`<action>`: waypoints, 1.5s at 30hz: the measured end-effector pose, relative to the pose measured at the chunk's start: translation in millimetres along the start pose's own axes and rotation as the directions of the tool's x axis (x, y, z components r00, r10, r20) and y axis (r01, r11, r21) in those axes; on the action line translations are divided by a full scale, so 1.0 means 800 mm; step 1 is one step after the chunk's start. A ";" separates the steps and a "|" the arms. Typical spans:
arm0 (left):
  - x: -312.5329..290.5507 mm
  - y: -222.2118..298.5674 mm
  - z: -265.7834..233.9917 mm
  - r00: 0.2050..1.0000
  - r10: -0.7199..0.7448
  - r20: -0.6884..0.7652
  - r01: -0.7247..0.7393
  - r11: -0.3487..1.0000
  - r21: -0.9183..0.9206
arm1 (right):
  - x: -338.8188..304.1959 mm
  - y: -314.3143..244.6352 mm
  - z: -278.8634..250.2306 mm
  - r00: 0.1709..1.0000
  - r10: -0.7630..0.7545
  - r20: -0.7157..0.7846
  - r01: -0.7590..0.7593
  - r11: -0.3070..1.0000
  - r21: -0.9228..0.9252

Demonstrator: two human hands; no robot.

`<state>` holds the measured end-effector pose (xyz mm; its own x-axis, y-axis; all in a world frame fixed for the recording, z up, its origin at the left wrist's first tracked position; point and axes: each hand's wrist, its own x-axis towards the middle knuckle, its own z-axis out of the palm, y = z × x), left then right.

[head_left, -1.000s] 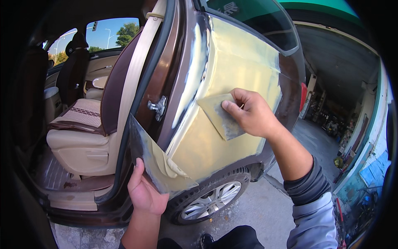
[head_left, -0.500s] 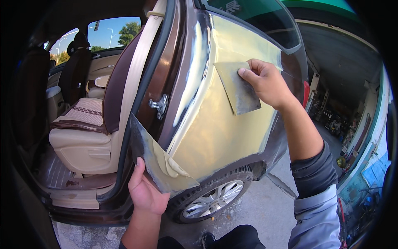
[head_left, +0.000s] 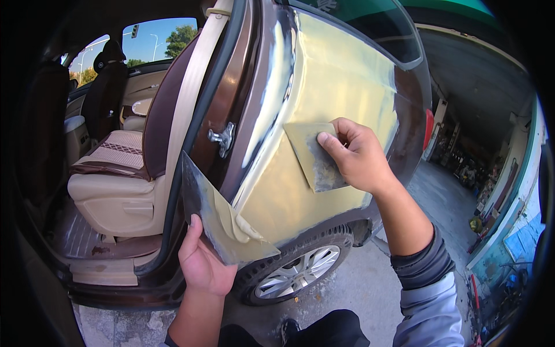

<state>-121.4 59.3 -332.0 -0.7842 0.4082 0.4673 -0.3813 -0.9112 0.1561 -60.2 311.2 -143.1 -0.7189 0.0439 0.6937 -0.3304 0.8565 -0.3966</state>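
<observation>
My right hand (head_left: 359,155) grips a thin, flat putty spreader (head_left: 312,159) by its right side, thumb on top. Its blade is smeared with pale yellow putty and lies near or against the car's rear side panel (head_left: 332,72), coated in the same yellow filler. Lower left, my left hand (head_left: 205,260) supports a dark mixing board (head_left: 211,211) from below, its thumb at the left edge and the other fingers hidden beneath. A thick ridge of soft putty (head_left: 240,225) sits on the board's right part.
An open rear doorway shows a beige seat (head_left: 118,199) and a metal door latch (head_left: 222,139) on the pillar. Below the panel is the rear wheel (head_left: 298,272). To the right, a garage opening (head_left: 474,98) has clutter along its wall.
My right hand has moved the spreader down and slightly left over the coated panel. My left hand and the mixing board stay almost where they were.
</observation>
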 end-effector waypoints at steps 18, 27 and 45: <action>-0.014 0.008 0.003 0.942 0.266 -0.207 -0.229 0.955 0.188 | -0.134 -0.041 0.033 0.943 -0.332 -0.016 0.330 0.942 -0.058; -0.020 0.003 -0.011 0.931 0.231 -0.282 -0.180 0.964 0.195 | -0.036 0.015 0.044 0.619 -0.764 -0.181 0.471 0.546 -0.693; -0.017 0.005 -0.018 0.958 0.176 -0.226 -0.145 0.978 0.150 | -0.045 0.009 0.068 0.635 -0.753 -0.173 0.525 0.585 -0.618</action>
<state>-119.4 51.2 -350.3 -0.9293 0.2429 0.2782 -0.1861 -0.9586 0.2154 -69.6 287.8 -203.5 -0.1024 -0.5281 0.8430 -0.1931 0.8419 0.5039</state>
